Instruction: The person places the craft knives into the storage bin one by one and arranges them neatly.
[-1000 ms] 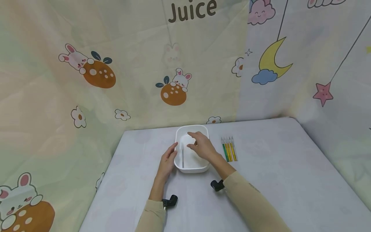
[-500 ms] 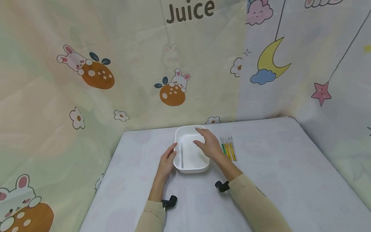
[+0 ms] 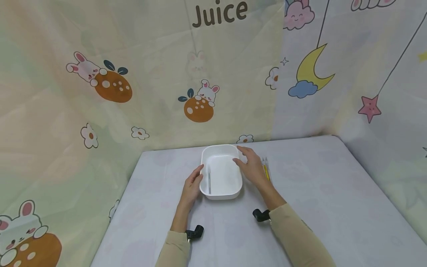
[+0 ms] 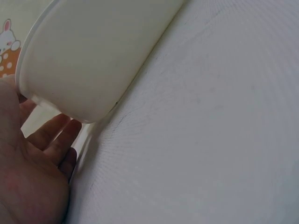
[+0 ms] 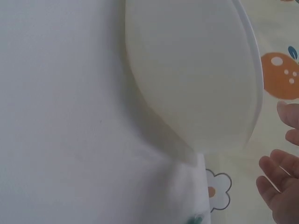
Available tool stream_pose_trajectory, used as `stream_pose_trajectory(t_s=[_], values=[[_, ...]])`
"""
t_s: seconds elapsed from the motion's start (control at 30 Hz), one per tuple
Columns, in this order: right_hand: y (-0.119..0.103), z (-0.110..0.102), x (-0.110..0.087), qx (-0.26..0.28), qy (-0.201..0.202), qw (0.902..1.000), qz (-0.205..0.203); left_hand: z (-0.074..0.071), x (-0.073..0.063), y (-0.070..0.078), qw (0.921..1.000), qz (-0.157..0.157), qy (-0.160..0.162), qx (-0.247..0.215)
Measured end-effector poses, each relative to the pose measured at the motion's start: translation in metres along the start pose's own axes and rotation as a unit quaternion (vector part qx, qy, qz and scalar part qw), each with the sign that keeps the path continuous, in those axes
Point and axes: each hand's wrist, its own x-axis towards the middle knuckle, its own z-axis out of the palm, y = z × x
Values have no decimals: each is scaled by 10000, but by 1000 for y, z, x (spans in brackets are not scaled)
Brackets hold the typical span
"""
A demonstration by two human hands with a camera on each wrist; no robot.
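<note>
A white rectangular box (image 3: pixel 221 176) with rounded corners stands on the table. Inside it, along the left wall, lies one slim silver pen-like stick (image 3: pixel 209 183). My left hand (image 3: pixel 192 184) rests its fingers against the box's left side; the left wrist view shows those fingers (image 4: pixel 58 135) reaching the outer wall near a corner. At the opposite rim is my right hand (image 3: pixel 251 167), thumb and fingers apart and nothing between them. In the right wrist view its fingers (image 5: pixel 278 175) are clear of the box wall.
Slim pointed sticks (image 3: pixel 267 170), yellow and silver, lie right of the box, partly hidden by my right hand. A white cloth (image 3: pixel 327 207) covers the table. A printed curtain (image 3: pixel 156 85) hangs behind its back edge.
My right hand has moved right, from above the inside of the box to its right rim, now covering part of the row of sticks. My left hand and the box have stayed put.
</note>
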Motion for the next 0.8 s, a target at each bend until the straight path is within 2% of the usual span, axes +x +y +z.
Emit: stream_pose_trajectory(t_s=[0.37, 0.8], values=[[15, -9, -5, -196, -17, 9998, 71, 0, -2, 2, 10000, -1, -32, -39], [30, -13, -8, -412, -243, 9978, 469, 0, 1, -2, 9999, 21, -69, -110]])
